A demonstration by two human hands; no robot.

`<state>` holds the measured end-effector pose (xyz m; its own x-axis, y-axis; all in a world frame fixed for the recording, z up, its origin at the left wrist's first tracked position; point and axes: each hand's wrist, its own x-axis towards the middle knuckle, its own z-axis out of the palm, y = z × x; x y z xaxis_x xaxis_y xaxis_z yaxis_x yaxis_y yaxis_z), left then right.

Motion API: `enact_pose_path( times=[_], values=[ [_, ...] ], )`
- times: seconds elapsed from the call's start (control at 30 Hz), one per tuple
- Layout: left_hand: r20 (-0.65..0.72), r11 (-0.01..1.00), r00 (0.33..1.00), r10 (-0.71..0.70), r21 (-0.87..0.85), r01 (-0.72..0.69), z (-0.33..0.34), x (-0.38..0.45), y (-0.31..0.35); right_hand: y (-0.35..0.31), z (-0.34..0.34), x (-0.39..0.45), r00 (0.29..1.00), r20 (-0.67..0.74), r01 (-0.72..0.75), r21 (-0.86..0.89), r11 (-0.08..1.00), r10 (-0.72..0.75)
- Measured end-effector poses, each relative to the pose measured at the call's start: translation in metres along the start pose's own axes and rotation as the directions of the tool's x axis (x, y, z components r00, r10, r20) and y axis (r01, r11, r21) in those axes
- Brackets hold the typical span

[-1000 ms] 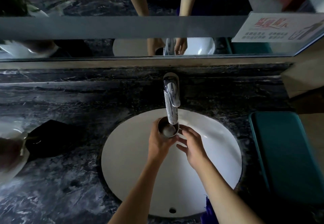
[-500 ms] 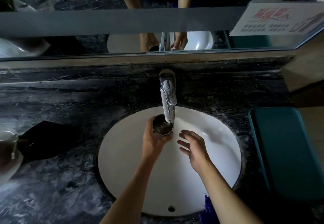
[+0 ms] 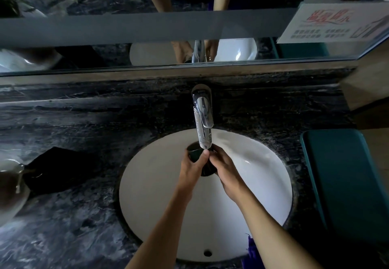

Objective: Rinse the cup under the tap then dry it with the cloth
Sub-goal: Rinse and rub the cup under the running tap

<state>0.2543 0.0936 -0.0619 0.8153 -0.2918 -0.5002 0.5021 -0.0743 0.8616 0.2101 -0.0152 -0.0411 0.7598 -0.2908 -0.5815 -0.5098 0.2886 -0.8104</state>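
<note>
Both hands wrapped round dark cup under tap: rigid, light, likely wet and slippery, best gripped round the wall, cloth far left.

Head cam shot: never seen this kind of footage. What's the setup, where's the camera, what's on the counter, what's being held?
There is no machine here: a person works with bare hands, and one wide-angle camera worn on the head looks forward and down. You see a white sink set in a dark marble counter, with a chrome tap above it and a mirror behind. The left hand grips a dark cup under the spout. The right hand touches the cup's other side. A dark cloth lies on the counter to the left, and a teal object sits on the right. I cannot tell whether water is running.
</note>
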Motion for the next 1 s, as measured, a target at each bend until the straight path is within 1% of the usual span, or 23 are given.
enact_pose_path(
  times=[0.1, 0.2, 0.3, 0.37, 0.4, 0.47, 0.53, 0.6, 0.67, 0.7, 0.8, 0.83, 0.9, 0.93, 1.0],
  values=[
    [0.0, 0.999, 1.0, -0.021, 0.027, 0.021, 0.01, -0.002, 0.002, 0.006, 0.011, 0.003, 0.999, -0.036, -0.019, -0.025, 1.0, 0.019],
    [-0.019, 0.998, 0.999, -0.027, 0.049, 0.028, 0.011, -0.001, -0.001, 0.011, 0.019, 0.006, 0.989, -0.138, -0.056, -0.009, 0.998, 0.054],
    [0.037, 0.999, 0.999, 0.022, 0.038, -0.023, 0.005, 0.0, 0.002, 0.01, 0.023, 0.006, 0.975, -0.208, -0.078, -0.007, 0.997, 0.075],
    [0.059, 0.999, 0.998, 0.025, 0.04, -0.028, 0.004, 0.002, 0.006, 0.009, 0.026, 0.007, 0.958, -0.269, -0.098, 0.018, 0.995, 0.1],
    [0.051, 0.998, 0.998, 0.022, 0.05, -0.025, 0.005, 0.003, 0.007, 0.007, 0.029, 0.008, 0.949, -0.297, -0.102, 0.027, 0.994, 0.105],
    [-0.018, 0.999, 1.0, 0.006, 0.047, -0.005, 0.01, 0.005, 0.008, 0.002, 0.031, 0.01, 0.946, -0.313, -0.093, -0.013, 0.996, 0.085],
    [-0.099, 1.0, 0.995, 0.02, 0.014, -0.019, 0.013, 0.005, 0.007, 0.002, 0.033, 0.01, 0.96, -0.279, -0.046, -0.084, 0.995, 0.021],
    [-0.15, 1.0, 0.989, 0.015, 0.003, -0.014, 0.014, 0.007, 0.008, 0.001, 0.035, 0.005, 0.975, -0.223, -0.006, -0.101, 0.995, -0.017],
    [-0.15, 1.0, 0.988, -0.023, -0.007, 0.023, 0.014, 0.01, 0.008, 0.004, 0.034, 0.006, 0.981, -0.193, -0.002, -0.101, 0.995, -0.018],
    [-0.139, 0.999, 0.989, -0.048, -0.019, 0.046, 0.014, 0.011, 0.007, 0.002, 0.033, 0.007, 0.98, -0.201, -0.006, -0.105, 0.994, -0.015],
    [-0.093, 0.988, 0.985, -0.142, -0.079, 0.135, 0.011, 0.016, 0.002, -0.005, 0.028, 0.02, 0.956, -0.288, -0.086, -0.093, 0.992, 0.056],
    [-0.072, 0.978, 0.981, -0.181, -0.12, 0.172, 0.011, 0.016, 0.002, -0.006, 0.026, 0.023, 0.949, -0.307, -0.109, -0.104, 0.989, 0.072],
    [-0.051, 0.952, 0.968, -0.244, -0.202, 0.229, 0.013, 0.015, 0.005, -0.012, 0.028, 0.022, 0.949, -0.311, -0.118, -0.2, 0.973, 0.051],
    [-0.058, 0.948, 0.966, -0.252, -0.215, 0.234, 0.016, 0.014, 0.008, -0.012, 0.028, 0.021, 0.942, -0.333, -0.118, -0.233, 0.965, 0.035],
    [-0.109, 0.946, 0.957, -0.27, -0.217, 0.243, 0.021, 0.015, 0.011, -0.015, 0.029, 0.017, 0.936, -0.352, -0.097, -0.212, 0.972, 0.016]
  ],
)
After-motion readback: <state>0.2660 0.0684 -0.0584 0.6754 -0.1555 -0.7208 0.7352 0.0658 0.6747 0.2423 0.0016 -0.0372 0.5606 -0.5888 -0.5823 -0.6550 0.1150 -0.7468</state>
